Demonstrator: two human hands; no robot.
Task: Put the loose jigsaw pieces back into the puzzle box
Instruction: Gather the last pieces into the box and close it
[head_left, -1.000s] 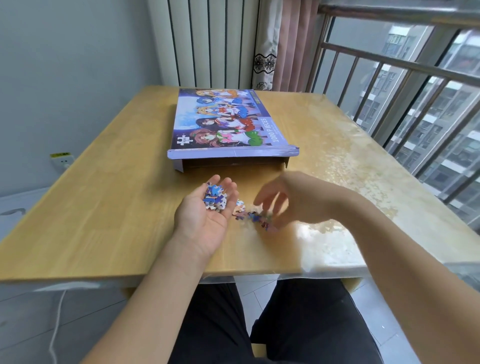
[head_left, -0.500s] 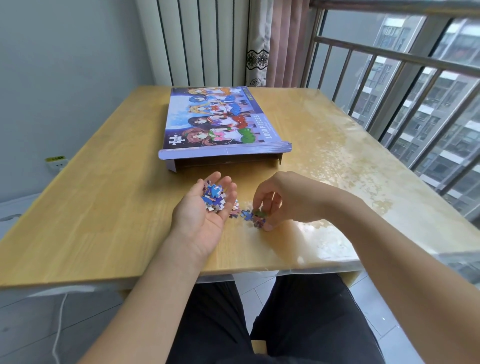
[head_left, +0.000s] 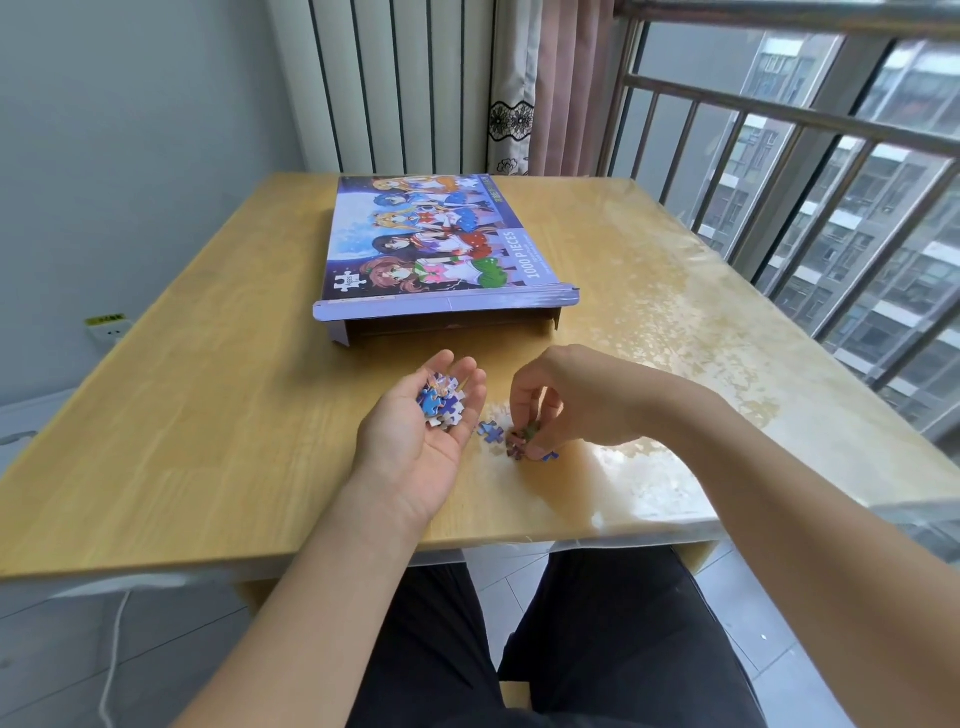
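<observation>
The puzzle box (head_left: 436, 244), purple with a cartoon picture on its lid, lies in the middle of the wooden table (head_left: 182, 415); its near end flap is open. My left hand (head_left: 421, 436) lies palm up in front of the box, with a small heap of jigsaw pieces (head_left: 441, 400) on its fingers. My right hand (head_left: 571, 400) is beside it, fingertips down on the table, pinching loose pieces (head_left: 524, 439). One blue piece (head_left: 489, 431) lies on the table between the two hands.
A clear plastic sheet covers the right part of the table. A metal railing (head_left: 779, 156) runs along the right side, with a radiator and a curtain behind the table. My legs are under the near table edge.
My right hand has drawn together over the loose pieces and lifted its fingers with some pinched. The left hand stays palm up with its heap.
</observation>
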